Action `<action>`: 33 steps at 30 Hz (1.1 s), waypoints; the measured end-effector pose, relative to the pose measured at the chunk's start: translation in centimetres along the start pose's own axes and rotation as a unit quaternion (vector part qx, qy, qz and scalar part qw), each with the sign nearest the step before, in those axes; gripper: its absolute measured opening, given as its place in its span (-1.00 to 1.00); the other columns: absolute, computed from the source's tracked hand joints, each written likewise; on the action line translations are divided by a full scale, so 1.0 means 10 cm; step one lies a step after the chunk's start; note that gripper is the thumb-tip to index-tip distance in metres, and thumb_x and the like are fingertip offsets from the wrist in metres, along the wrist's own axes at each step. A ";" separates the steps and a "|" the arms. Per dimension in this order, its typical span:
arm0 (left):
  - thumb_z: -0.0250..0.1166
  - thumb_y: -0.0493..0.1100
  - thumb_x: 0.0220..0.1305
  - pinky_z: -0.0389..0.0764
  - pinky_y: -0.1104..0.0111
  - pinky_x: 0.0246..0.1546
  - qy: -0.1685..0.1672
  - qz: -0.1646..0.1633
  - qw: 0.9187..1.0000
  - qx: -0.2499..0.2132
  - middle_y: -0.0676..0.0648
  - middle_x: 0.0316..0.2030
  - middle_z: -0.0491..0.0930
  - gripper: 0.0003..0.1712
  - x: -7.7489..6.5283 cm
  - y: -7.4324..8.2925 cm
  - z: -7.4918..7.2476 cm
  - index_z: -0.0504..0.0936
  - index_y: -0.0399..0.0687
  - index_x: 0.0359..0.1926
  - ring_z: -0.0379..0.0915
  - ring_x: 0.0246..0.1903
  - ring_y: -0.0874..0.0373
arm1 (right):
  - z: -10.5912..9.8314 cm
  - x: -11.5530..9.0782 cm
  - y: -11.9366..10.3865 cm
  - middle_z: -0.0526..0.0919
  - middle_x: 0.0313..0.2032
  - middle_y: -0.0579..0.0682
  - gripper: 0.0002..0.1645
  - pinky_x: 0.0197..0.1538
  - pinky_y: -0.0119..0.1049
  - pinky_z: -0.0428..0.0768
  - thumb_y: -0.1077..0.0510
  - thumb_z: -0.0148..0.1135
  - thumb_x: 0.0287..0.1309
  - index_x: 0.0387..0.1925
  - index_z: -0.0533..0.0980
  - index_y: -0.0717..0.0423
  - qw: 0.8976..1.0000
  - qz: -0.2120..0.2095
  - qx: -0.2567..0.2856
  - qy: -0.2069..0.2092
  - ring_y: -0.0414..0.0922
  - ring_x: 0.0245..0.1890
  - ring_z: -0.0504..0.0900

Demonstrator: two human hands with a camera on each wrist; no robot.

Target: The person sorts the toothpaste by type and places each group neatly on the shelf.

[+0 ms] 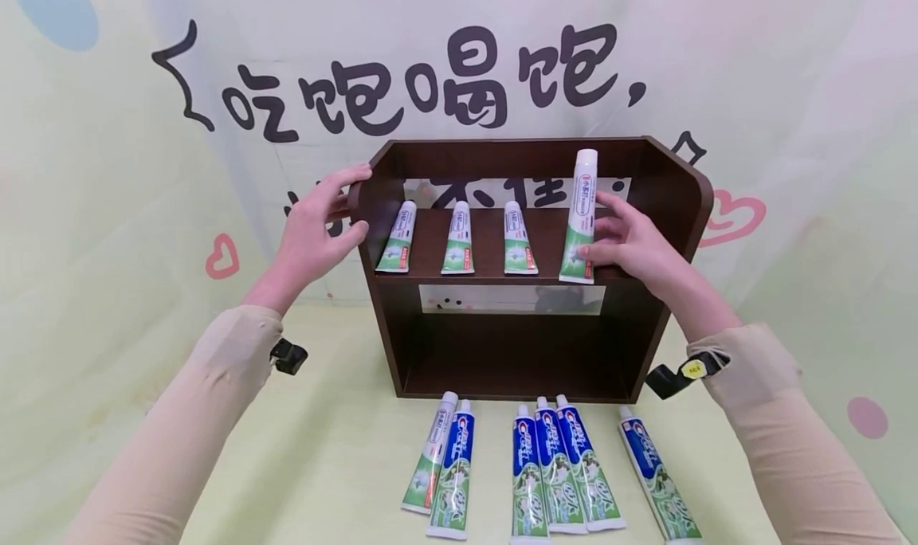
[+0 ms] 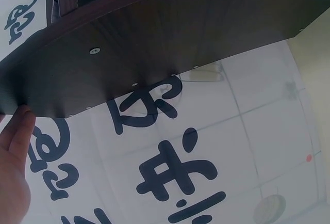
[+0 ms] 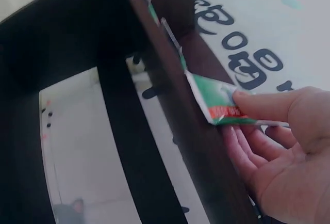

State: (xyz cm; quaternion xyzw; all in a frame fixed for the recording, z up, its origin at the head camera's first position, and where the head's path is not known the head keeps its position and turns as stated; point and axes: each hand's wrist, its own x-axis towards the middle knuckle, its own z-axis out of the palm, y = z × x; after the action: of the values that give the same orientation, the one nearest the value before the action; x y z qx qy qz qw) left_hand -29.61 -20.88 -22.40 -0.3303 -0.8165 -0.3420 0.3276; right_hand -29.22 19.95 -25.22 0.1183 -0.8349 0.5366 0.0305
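My right hand (image 1: 631, 242) pinches a white-and-green toothpaste tube (image 1: 582, 210) between thumb and fingers, its cap end up and its flat end at the front edge of the upper shelf. In the right wrist view, the thumb lies on the green face of that tube (image 3: 214, 97). Left of it, three similar tubes (image 1: 519, 238) lean on the upper shelf of the dark brown rack (image 1: 445, 299). My left hand (image 1: 315, 218) touches the rack's left side with fingers and thumb spread. In the left wrist view, fingertips rest against the side panel (image 2: 154, 48).
On the pale yellow table (image 1: 315, 449) before the rack lie several blue-and-green Crest tubes (image 1: 527, 473) and one white-and-green tube (image 1: 430, 457). One Crest tube (image 1: 656, 477) lies apart at the right. The lower compartment (image 1: 512, 354) faces forward. A printed cloth (image 1: 287, 19) hangs behind.
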 end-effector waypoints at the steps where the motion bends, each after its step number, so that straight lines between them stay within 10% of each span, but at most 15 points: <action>1: 0.24 -0.47 0.15 0.45 0.75 0.06 0.000 -0.001 1.000 -0.001 -0.22 0.35 0.42 -0.38 0.00 0.01 0.00 0.44 -0.27 0.28 0.60 0.09 -0.15 | 0.00 0.01 0.01 0.46 0.26 0.15 0.03 -0.10 -0.42 0.68 0.20 0.28 0.23 0.56 -0.07 -0.22 1.000 0.000 -0.003 -0.003 -0.13 -0.05 0.61; 33: 0.20 -0.41 0.21 0.50 0.68 0.09 0.001 0.006 1.000 0.005 -0.14 0.37 0.42 -0.37 -0.01 -0.06 0.01 0.41 -0.16 0.34 0.57 0.09 -0.26 | -0.02 0.11 0.05 0.45 0.21 0.23 0.10 -0.09 -0.59 0.58 0.27 0.27 0.23 0.56 -0.13 -0.34 0.996 -0.063 -0.063 -0.026 0.00 0.04 0.52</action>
State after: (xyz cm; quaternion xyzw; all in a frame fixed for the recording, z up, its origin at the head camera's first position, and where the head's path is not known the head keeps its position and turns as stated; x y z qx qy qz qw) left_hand -30.08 -21.19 -22.75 -0.3331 -0.8158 -0.3366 0.3319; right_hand -30.44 20.11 -25.38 0.1825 -0.8587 0.4763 0.0497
